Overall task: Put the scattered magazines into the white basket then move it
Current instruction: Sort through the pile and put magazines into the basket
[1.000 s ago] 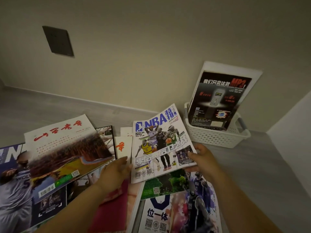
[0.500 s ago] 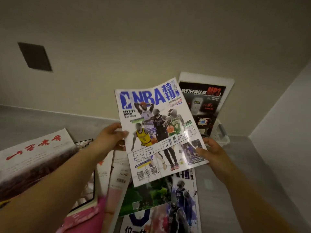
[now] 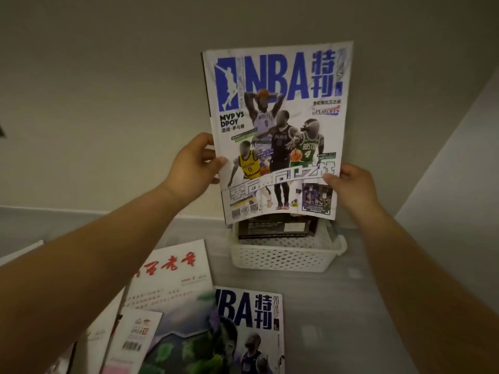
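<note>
I hold an NBA magazine (image 3: 278, 125) upright in the air, its lower edge just above the white basket (image 3: 283, 256). My left hand (image 3: 193, 167) grips its left edge and my right hand (image 3: 351, 186) grips its lower right edge. The basket stands on the grey floor against the wall, and a dark magazine (image 3: 272, 228) stands inside it, mostly hidden behind the one I hold. Several magazines lie scattered at the lower left, among them a white one with red characters (image 3: 172, 271) and a second NBA issue (image 3: 251, 330).
A beige wall (image 3: 108, 90) rises right behind the basket. A pale panel (image 3: 453, 171) closes the corner on the right. Bare grey floor (image 3: 337, 319) lies to the right of the scattered magazines.
Both hands have lifted the NBA magazine off the pile, turned it upright and carried it to the right, over the basket. The view has swung right with it.
</note>
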Demonstrator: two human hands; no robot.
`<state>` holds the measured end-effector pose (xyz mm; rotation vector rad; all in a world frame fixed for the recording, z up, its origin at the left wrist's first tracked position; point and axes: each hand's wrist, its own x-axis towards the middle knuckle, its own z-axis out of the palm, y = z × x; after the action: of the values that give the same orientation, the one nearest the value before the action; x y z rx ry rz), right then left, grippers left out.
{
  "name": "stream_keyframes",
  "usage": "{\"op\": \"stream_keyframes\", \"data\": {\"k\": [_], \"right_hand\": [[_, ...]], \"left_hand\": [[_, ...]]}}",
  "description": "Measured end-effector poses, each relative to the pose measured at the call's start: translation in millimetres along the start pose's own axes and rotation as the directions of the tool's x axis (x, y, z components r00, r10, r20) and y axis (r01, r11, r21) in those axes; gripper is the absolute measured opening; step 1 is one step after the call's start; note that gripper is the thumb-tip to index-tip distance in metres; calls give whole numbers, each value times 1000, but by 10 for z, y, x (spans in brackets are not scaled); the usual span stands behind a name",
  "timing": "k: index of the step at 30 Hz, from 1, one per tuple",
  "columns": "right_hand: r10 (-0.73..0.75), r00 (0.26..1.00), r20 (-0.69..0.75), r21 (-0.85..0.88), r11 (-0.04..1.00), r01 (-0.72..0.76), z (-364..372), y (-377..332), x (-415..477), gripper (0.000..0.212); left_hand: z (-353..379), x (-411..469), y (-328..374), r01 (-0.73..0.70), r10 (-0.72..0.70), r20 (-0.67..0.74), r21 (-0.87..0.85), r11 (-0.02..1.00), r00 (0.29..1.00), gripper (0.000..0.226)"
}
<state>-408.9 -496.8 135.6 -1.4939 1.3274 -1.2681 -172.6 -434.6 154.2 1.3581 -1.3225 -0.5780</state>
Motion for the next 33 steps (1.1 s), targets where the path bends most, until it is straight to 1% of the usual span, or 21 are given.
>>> {"op": "stream_keyframes", "data": {"k": [4,7,10,12,14,18,20,21,23,25,27,29,31,33], "right_hand": [[81,996,-39,-15,997,-81,-56,383,148,24],[165,985,-40,-21,986,-166,-29,647,200,23],[226,974,-31,-46,973,-227,58,865,243,22],[228,973,-41,-61,971,-230,117,977,282,21],[195,977,-88,-126,971,-205,175,1056,324,20],[148,980,-130,-180,969,-170,267,1126,442,25],[135,979,-154,-169,973,-160,283,1136,481,32],[137,977,-161,-122,980,-158,284,1131,489,37],[161,974,-159,51,987,-154,276,1082,491,52],[179,973,-144,181,972,-152,269,1016,500,61],[176,977,-124,207,967,-148,294,959,511,56],[153,981,-122,184,974,-129,347,920,512,45],[157,979,-130,210,969,-128,388,903,507,42],[172,975,-142,247,960,-133,392,920,499,45]], "left_hand": [[304,87,-195,36,-38,28,42,998,999,17],[479,110,-390,110,-114,48,81,991,992,18],[593,132,-598,187,-191,13,134,973,982,16],[632,174,-702,220,-215,-47,172,960,975,16],[658,232,-784,234,-218,-93,221,947,971,16],[711,294,-919,254,-219,-142,328,910,965,20],[746,308,-944,268,-219,-186,302,915,958,28],[764,310,-939,268,-221,-196,260,928,955,35],[805,309,-905,224,-197,-158,175,959,968,44],[877,301,-838,158,-149,-80,117,980,986,40],[969,314,-776,149,-148,-35,29,988,988,39],[1050,364,-737,190,-193,-36,-66,980,981,41],[1096,400,-705,222,-224,-39,-52,974,974,41],[1108,416,-708,214,-214,-51,-16,977,975,45]]}}
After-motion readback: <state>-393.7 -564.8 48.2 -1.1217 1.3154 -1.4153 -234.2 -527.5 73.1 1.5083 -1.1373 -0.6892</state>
